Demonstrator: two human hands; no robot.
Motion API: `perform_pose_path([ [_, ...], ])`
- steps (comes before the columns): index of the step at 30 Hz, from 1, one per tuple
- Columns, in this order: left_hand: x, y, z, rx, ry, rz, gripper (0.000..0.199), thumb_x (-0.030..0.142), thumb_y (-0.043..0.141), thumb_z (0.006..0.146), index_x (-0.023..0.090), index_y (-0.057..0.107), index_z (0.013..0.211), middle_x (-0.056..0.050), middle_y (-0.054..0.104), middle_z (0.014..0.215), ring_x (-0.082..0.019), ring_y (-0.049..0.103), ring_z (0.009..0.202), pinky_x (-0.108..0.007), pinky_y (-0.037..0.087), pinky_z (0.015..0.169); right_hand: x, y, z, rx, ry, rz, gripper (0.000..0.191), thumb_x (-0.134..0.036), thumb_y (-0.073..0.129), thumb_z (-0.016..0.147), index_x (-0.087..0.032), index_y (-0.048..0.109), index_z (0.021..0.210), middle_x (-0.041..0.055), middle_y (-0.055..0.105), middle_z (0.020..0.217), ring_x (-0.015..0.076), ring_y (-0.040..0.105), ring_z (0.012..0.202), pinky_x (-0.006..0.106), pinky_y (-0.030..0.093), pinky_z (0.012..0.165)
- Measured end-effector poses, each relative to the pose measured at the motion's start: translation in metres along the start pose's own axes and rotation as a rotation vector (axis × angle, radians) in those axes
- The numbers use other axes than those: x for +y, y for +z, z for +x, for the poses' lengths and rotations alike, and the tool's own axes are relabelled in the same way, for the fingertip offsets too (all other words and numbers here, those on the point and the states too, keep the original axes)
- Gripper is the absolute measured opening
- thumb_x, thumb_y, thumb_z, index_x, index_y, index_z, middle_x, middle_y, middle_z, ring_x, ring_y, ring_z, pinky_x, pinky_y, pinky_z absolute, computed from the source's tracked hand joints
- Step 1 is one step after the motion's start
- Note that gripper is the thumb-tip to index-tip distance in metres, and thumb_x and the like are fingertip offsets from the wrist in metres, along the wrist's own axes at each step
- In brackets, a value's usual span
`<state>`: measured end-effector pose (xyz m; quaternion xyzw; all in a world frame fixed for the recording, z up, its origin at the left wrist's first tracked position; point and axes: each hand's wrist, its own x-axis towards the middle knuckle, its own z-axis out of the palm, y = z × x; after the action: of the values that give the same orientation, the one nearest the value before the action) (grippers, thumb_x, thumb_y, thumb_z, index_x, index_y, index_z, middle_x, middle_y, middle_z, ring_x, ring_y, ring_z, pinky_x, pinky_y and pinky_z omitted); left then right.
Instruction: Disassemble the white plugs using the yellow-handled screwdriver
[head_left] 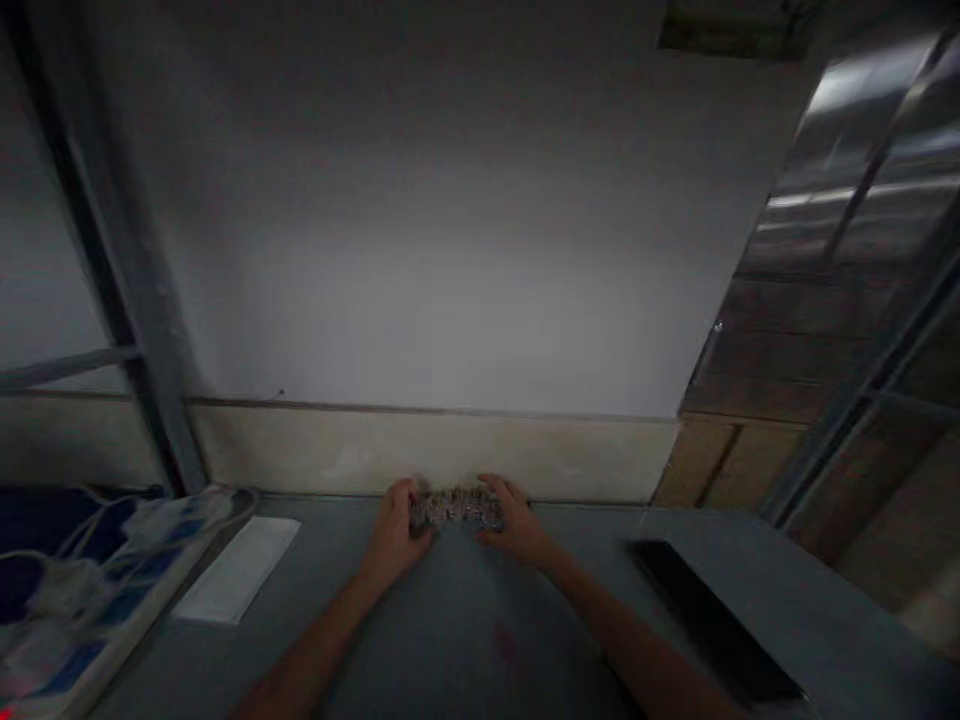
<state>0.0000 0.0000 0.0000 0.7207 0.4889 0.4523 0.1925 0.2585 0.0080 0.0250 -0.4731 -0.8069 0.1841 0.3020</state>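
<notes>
At the far edge of the grey table (465, 620) lies a low, wide bundle of small shiny bits (456, 507), greyish brown and bristly on top. Too small and dim in the head view, the bits do not show their exact kind. My left hand (399, 530) curves around the bundle's left end, thumb in front and fingers behind. Around the right end my right hand (516, 522) is bent the same way, its thumb towards me. Both forearms reach in from the bottom of the view.
A white sheet (238, 570) lies on the left, beside a blue-and-white tray (124, 600) with cables and pale items. On the right rests a long black flat object (712, 620). The wall (450, 250) stands behind the table; metal posts (127, 270) flank it.
</notes>
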Motion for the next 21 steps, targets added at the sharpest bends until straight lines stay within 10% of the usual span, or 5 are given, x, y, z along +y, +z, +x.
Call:
perform_pose_path([
  [9, -0.010, -0.021, 0.029, -0.248, 0.021, -0.084, 0.089, 0.016, 0.092, 0.047, 0.021, 0.053, 0.126, -0.009, 0.069, 0.114, -0.029, 0.066, 0.106, -0.040, 0.050, 0.095, 0.006, 0.011, 0.013, 0.010, 0.037, 0.006, 0.051, -0.038, 0.062, 0.091, -0.017, 0.048, 0.135, 0.0120, 0.050, 0.135, 0.0265, 0.052, 0.121, 0.051, 0.046, 0.102],
  [21, -0.001, 0.002, 0.030, -0.297, 0.063, -0.027, 0.075, 0.022, 0.093, 0.050, 0.021, 0.065, 0.119, -0.011, 0.068, 0.122, -0.033, 0.059, 0.117, -0.046, 0.043, 0.104, 0.013, 0.014, 0.014, 0.014, 0.026, 0.059, 0.038, -0.037, 0.061, 0.092, -0.015, 0.057, 0.122, 0.0095, 0.059, 0.121, 0.0219, 0.059, 0.110, 0.045, 0.050, 0.096],
])
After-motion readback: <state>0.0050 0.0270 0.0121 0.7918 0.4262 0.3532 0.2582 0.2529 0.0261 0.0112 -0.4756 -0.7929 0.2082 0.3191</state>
